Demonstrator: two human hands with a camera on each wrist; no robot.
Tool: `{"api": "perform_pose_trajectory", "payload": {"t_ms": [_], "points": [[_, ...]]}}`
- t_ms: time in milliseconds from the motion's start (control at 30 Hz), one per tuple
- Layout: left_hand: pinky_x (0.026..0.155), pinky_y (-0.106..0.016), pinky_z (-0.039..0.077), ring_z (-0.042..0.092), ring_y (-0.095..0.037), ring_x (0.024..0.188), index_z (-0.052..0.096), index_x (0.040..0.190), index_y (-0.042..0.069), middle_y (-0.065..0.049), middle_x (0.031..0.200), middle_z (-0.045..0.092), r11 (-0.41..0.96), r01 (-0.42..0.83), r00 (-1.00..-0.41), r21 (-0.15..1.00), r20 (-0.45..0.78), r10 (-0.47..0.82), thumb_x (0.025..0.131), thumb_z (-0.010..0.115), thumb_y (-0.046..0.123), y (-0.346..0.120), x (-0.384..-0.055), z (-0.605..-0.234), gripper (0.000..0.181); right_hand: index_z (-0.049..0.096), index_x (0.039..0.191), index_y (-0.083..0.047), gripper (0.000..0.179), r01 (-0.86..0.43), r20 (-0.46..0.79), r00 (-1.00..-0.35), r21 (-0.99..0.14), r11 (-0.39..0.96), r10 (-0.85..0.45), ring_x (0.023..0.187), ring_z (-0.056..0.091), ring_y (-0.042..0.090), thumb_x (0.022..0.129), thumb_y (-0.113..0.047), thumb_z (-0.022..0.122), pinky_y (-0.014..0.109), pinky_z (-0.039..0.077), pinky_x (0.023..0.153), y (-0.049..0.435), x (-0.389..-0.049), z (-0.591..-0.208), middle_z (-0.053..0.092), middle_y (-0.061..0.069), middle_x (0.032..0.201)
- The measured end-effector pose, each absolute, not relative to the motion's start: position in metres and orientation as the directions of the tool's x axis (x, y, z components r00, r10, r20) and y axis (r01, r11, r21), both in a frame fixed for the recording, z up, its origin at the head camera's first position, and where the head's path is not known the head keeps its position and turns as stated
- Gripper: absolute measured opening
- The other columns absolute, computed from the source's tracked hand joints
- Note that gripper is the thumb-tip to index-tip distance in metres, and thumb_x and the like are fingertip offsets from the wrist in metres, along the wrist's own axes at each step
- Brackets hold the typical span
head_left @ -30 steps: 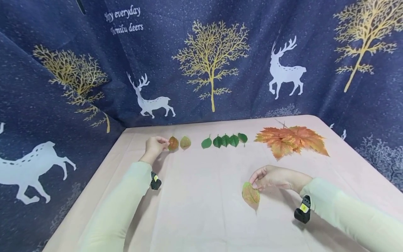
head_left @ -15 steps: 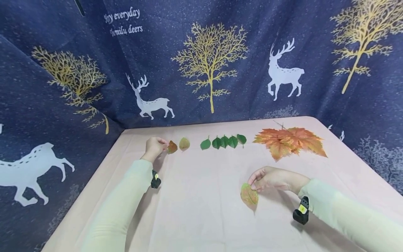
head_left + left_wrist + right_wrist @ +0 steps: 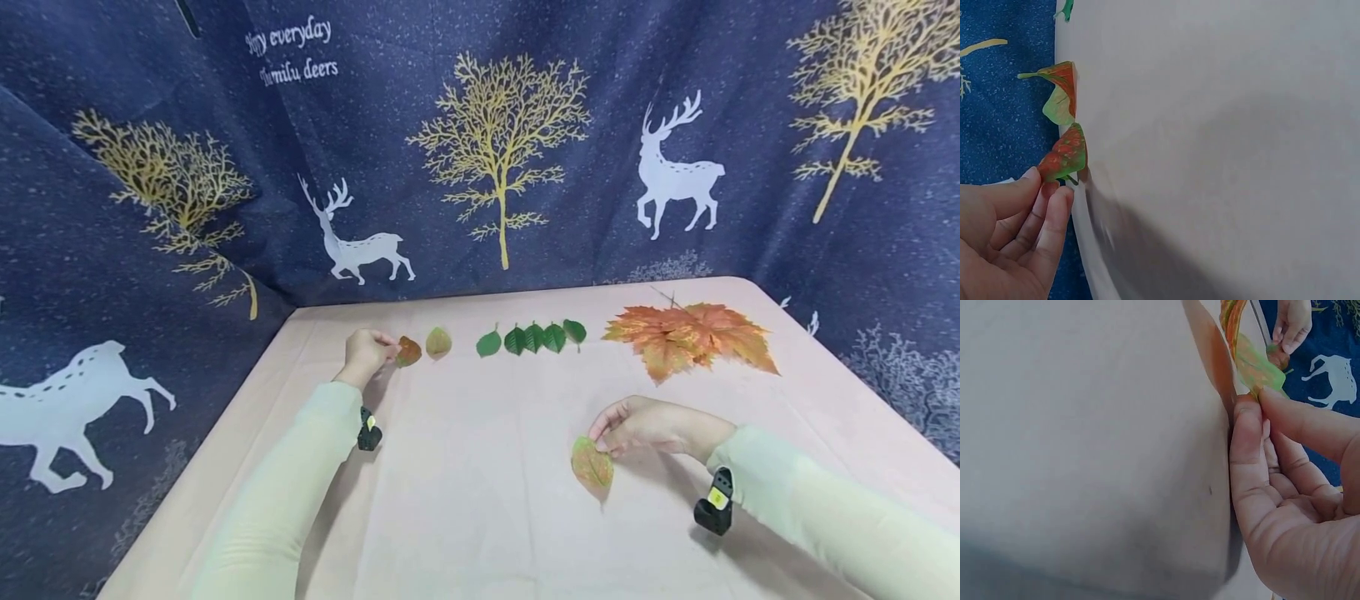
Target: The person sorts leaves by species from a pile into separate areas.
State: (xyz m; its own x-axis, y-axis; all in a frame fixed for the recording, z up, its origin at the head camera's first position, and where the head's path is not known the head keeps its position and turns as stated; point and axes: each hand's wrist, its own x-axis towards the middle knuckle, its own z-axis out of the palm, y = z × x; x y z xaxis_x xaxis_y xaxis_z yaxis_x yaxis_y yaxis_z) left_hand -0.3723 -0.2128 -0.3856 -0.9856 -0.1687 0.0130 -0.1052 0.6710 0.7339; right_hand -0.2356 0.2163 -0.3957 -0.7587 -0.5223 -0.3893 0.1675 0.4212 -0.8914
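Observation:
At the far left of the table, my left hand (image 3: pixel 367 354) pinches the edge of a reddish-brown leaf (image 3: pixel 408 352) between thumb and fingers. The left wrist view shows this red and green leaf (image 3: pixel 1065 156) curled, with the thumb on its near edge. Just right of it lies a yellow-green leaf (image 3: pixel 438 342), apart from the hand. Nearer the front and to the right, my right hand (image 3: pixel 648 425) holds a green leaf with an orange tint (image 3: pixel 592 468) by its upper edge, its tip pointing down. The right wrist view shows that leaf (image 3: pixel 1257 365) between thumb and forefinger.
Several green leaves (image 3: pixel 534 337) lie in a row along the back of the pale table (image 3: pixel 465 500). Large orange maple leaves (image 3: pixel 690 337) overlap at the back right. A dark blue cloth (image 3: pixel 360 108) printed with deer and trees hangs behind and beside the table.
The reddish-brown leaf in my left hand has tilted and sunk slightly toward the table. My right hand stays nearly still with its leaf; the head view shifts a little.

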Motion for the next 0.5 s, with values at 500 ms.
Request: {"api": "perform_pose_trajectory", "payload": {"t_ms": [500], "points": [[0.053, -0.019, 0.054, 0.073, -0.025, 0.079, 0.074, 0.095, -0.001, -0.017, 0.095, 0.074, 0.669, -0.142, -0.976, 0.730, 0.010, -0.218, 0.086, 0.072, 0.010, -0.211, -0.378, -0.386, 0.014, 0.066, 0.100, 0.004, 0.015, 0.205, -0.395, -0.739, -0.903, 0.377, -0.546, 0.075, 0.061, 0.011, 0.086, -0.002, 0.065, 0.024, 0.055, 0.077, 0.189, -0.258, -0.394, 0.068, -0.001, 0.086]]}}
